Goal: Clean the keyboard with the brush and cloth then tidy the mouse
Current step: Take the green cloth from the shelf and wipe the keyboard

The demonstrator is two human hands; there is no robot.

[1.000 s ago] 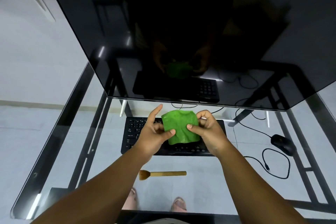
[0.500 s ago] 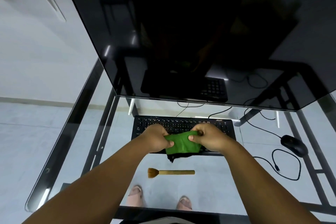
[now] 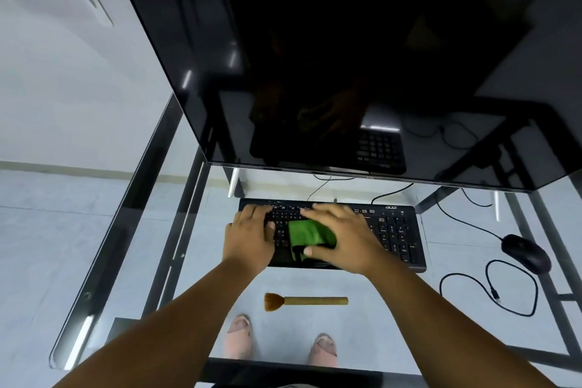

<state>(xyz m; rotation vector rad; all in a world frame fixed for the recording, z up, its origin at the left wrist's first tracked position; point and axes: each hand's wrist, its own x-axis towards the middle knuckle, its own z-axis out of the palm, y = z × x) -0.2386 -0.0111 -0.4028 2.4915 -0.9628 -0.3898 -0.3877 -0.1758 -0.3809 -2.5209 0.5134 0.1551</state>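
On the middle of the keyboard (image 3: 393, 231), your right hand (image 3: 340, 236) lies flat, fingers spread and pressing the green cloth (image 3: 307, 233) down onto the keys, the thumb tucked along the cloth's near edge. That is a palm-down press, not a pinch: I judge it is meant to keep the folded cloth bunched under the hand so it can be dragged across the rows. Your left hand (image 3: 252, 236) rests on the keyboard's left end, fingers slightly curled and apart, gripping nothing; it looks placed to hold the board from sliding on the glass while the other hand wipes.

Move outward and the cloth peeks out to the left of your right palm, covering the centre-left keys, touching them. The keyboard runs left to right, its long axis parallel to the near edge of the glass desk (image 3: 151, 230), with the number pad at the right end and the branded corner at far right. A wipe along that axis would follow the key rows.

Nearer to you, the brush (image 3: 307, 301) lies on the glass, apart from the keyboard, also left to right: bristles point left, handle points right. It is set down, which suggests the brushing step is done and the cloth step is in hand.

Well to the right sits the mouse (image 3: 524, 252), its cable (image 3: 491, 290) looped loosely on the glass near it, not yet tidied. The dark monitor (image 3: 346, 57) hangs over the far side.
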